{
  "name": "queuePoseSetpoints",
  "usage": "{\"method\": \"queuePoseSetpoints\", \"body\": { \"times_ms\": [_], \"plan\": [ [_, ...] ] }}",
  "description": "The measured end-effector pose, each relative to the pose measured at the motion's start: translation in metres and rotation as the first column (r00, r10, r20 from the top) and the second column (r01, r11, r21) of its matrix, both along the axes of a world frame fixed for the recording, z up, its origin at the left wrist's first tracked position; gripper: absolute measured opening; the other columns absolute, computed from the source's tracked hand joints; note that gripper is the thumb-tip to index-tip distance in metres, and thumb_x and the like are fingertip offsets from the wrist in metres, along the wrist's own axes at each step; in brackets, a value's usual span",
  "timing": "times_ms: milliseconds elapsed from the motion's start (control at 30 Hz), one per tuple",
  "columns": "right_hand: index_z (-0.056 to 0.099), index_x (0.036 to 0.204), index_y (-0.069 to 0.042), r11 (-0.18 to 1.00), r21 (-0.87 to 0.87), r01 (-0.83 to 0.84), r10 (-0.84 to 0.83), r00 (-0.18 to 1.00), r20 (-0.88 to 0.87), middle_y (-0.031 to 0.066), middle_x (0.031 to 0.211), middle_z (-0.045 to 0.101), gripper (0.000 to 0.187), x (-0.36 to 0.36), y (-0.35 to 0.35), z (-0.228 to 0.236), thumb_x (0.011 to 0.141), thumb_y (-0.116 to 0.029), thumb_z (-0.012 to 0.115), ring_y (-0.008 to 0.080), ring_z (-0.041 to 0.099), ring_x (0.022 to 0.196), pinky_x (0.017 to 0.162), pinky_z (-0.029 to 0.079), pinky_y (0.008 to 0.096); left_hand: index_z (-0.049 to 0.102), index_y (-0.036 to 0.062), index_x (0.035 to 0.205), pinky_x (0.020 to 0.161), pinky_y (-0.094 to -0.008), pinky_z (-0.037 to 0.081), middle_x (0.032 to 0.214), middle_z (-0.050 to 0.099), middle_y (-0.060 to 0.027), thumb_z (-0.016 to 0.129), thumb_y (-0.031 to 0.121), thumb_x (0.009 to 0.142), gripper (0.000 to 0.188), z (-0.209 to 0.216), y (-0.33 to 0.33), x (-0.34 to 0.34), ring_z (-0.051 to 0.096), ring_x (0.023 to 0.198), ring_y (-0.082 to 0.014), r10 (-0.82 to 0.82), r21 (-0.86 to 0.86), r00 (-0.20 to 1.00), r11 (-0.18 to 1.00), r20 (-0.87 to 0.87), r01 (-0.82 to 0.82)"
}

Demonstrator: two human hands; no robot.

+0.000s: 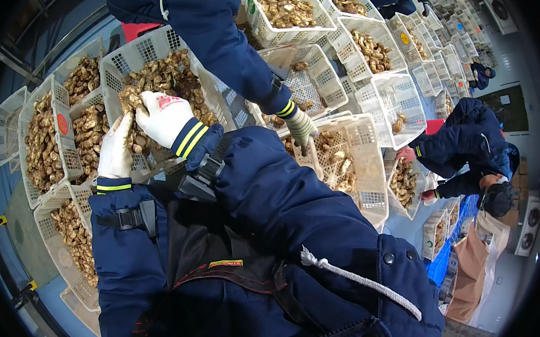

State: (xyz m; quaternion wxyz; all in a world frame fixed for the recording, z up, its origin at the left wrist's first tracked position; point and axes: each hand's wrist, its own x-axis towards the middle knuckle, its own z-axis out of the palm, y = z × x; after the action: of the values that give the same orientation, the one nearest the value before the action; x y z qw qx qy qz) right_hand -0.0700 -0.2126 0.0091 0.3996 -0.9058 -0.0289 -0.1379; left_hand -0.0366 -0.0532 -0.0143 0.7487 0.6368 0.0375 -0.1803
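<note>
My right hand (165,120), in a white glove with a red print, is closed on a brown, knobbly, mushroom-like piece (127,99). Just below it, my left hand (116,150), gloved in white, has its fingers pressed together at the lower end of the same piece; their tips are partly hidden. Both hands are over a white plastic crate (117,60) heaped with similar brown pieces (165,69). Yellow-striped cuffs and buckled straps sit at both my wrists.
Crates of brown pieces stand on the left (56,109) and lower left (47,217). A co-worker's striped-gloved hand (301,128) reaches in from above, over a crate (369,156). Another person (469,143) bends over a crate at right. More crates fill the far side.
</note>
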Motion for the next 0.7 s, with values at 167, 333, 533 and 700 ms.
{"method": "queuePoseSetpoints", "body": {
  "times_ms": [167,333,533,700],
  "plan": [
    [0.054,0.1,-0.003,0.999,0.023,0.049,-0.05,0.995,0.085,0.0176,0.084,0.063,0.028,0.002,0.001,-0.02,0.089,-0.029,0.052,0.0349,0.064,0.079,0.069,0.05,0.0443,0.058,0.0004,0.122,0.051,-0.019,0.043,0.096,0.064,-0.0042,0.058,0.03,0.096,0.039,0.001,0.005,0.0,0.056,0.059,-0.0077,-0.092,0.0,0.994,0.996,-0.059,0.092],
    [0.06,0.105,-0.003,0.997,-0.075,-0.025,0.026,0.999,0.022,0.0189,0.102,0.062,0.03,0.007,0.0,-0.032,0.088,-0.028,0.053,0.0339,0.064,0.085,0.075,0.052,0.0415,0.055,-0.002,0.123,0.048,-0.0193,0.041,0.081,0.062,-0.0027,0.057,0.031,0.096,0.043,0.005,0.001,-0.001,0.055,0.057,-0.0076,-0.095,0.089,0.993,0.991,-0.067,0.101],
    [0.055,0.115,-0.003,0.998,0.001,-0.058,0.057,0.988,-0.145,0.0219,0.101,0.065,0.042,0.004,-0.001,-0.015,0.091,-0.037,0.05,0.0366,0.064,0.094,0.085,0.049,0.0439,0.057,0.0042,0.12,0.044,-0.0185,0.035,0.065,0.057,0.0007,0.054,0.032,0.098,0.036,0.013,-0.006,-0.004,0.05,0.049,-0.0065,-0.053,0.17,0.996,0.983,-0.07,0.064],
    [0.055,0.109,-0.004,0.999,0.025,-0.031,0.034,0.992,-0.12,0.0216,0.098,0.065,0.037,0.005,-0.002,-0.015,0.091,-0.036,0.05,0.0372,0.064,0.09,0.08,0.049,0.0456,0.058,0.0051,0.114,0.044,-0.019,0.034,0.062,0.056,0.0003,0.055,0.032,0.097,0.032,0.017,-0.006,-0.004,0.049,0.048,-0.0071,-0.083,0.156,0.995,0.984,-0.056,0.09]
  ]
}}
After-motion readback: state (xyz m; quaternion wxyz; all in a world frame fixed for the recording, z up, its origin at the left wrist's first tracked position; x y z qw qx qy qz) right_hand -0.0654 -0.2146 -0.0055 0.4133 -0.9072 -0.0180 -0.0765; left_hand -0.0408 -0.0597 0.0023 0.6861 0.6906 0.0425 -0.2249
